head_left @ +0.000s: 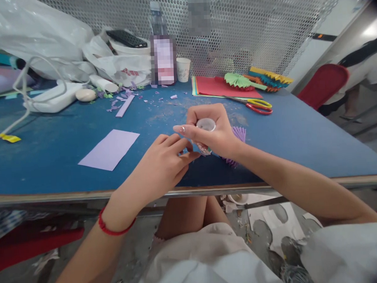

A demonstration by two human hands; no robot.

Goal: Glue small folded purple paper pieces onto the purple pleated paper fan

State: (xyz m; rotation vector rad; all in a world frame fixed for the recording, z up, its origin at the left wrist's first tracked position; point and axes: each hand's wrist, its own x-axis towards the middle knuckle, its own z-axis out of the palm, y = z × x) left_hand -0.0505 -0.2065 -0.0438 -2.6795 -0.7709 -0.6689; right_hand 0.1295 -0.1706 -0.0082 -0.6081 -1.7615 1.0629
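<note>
Cylindrical tube with a translucent round end [206, 124] sits wrapped in your right hand [221, 134], above the desk [165, 175] beside the purple pleated paper [239, 134]. Your left hand [163, 161] has its fingertips by the tube's lower end, though I cannot tell whether they pinch anything. White plastic bag [120, 66] behind carries red print (too small for you to read).

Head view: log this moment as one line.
right hand: holding small round item | left hand: fingertips close to it | pleated purple paper: partly behind right hand | lilac sheet: flat on blue table
</note>
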